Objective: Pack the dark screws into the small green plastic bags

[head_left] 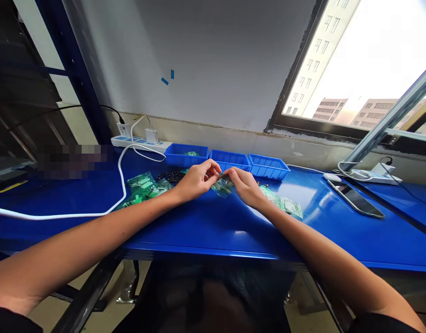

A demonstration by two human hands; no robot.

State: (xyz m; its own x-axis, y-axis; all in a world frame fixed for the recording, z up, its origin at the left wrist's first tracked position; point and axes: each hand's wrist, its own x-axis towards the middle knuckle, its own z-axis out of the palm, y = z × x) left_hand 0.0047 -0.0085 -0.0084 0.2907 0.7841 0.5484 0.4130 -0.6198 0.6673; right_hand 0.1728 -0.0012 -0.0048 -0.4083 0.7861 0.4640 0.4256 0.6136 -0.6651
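Between my two hands hangs a small clear plastic bag (222,188) with thin pieces inside. My left hand (198,179) pinches its upper edge from the left. On the other side, my right hand (245,185) closes its fingers on the top right of the bag. To the left lie green-tinted plastic packets (142,185), partly behind my forearm. A heap of dark screws or similar small parts (173,176) sits behind my left hand. More clear packets (291,206) lie right of my right wrist.
Three blue bins, a left one (187,160), a middle one (230,159) and a right one (268,167), line the back of the blue table (206,236). A white cable (121,180) crosses the left side from a power strip (140,142). A phone (355,199) lies at right.
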